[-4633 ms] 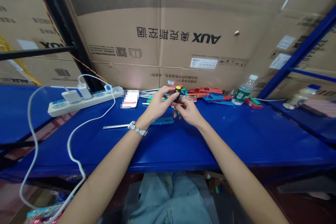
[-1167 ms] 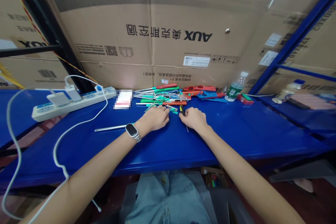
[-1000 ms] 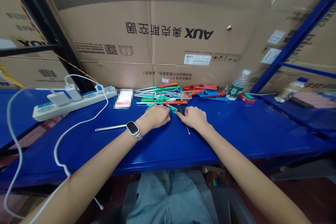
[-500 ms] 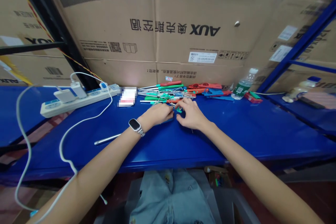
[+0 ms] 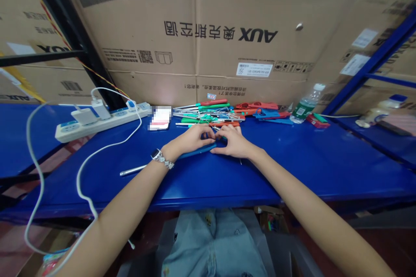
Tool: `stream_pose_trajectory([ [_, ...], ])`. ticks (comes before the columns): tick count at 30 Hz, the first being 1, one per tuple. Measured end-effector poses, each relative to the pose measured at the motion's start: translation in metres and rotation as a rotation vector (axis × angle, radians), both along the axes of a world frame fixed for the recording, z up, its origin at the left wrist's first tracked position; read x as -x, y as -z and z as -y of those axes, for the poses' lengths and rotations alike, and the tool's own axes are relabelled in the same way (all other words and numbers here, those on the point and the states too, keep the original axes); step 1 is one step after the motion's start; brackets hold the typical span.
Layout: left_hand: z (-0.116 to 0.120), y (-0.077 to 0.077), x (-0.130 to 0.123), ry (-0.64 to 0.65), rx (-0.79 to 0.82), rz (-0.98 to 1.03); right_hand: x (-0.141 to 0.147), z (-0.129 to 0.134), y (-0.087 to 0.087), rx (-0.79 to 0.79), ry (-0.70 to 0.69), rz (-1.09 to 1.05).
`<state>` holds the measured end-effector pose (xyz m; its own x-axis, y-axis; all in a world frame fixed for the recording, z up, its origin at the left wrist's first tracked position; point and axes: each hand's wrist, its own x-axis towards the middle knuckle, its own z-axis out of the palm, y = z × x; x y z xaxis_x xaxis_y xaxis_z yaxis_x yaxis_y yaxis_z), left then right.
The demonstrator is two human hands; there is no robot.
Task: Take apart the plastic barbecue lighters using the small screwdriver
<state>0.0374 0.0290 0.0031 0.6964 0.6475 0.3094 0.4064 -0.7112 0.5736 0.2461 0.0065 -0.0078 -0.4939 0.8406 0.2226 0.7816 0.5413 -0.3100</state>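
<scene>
My left hand (image 5: pixel 195 139) is on the blue table with its thumb and fingertips curled together; what they grip, if anything, is hidden. Facing it closely, my right hand (image 5: pixel 233 142) has its fingers bent in a pinch. A small green and metal piece shows partly between the two hands, too small to name. Under my left hand and wrist lies a tool with a blue handle (image 5: pixel 202 150) and a silver shaft (image 5: pixel 132 170). Just beyond my fingers is a pile of slim tools with green handles (image 5: pixel 216 107), red handles and metal shafts.
Red-orange tools (image 5: pixel 256 106) and blue ones lie right of the pile, near a green-labelled bottle (image 5: pixel 303 106) and a small red box (image 5: pixel 316 121). A phone (image 5: pixel 161 117) and a white power strip (image 5: pixel 107 124) with cables are left. Large cardboard boxes (image 5: pixel 208 4) stand behind.
My left hand has turned, so its thumb and curled fingers now show, and more of the blue handle is uncovered. My right thumb has moved left, towards the left hand.
</scene>
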Motion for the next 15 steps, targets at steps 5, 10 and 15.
stream_pose_trajectory([
  [5, 0.008, 0.001, -0.008, -0.026, -0.206, -0.164, 0.001, 0.005, 0.002, -0.071, -0.002, 0.056],
  [10, 0.021, -0.001, -0.019, -0.131, -0.395, -0.419, 0.005, 0.008, 0.004, -0.133, -0.010, 0.072],
  [15, 0.023, -0.002, -0.026, -0.234, -0.365, -0.544, 0.006, 0.010, 0.004, -0.107, -0.003, 0.064],
])
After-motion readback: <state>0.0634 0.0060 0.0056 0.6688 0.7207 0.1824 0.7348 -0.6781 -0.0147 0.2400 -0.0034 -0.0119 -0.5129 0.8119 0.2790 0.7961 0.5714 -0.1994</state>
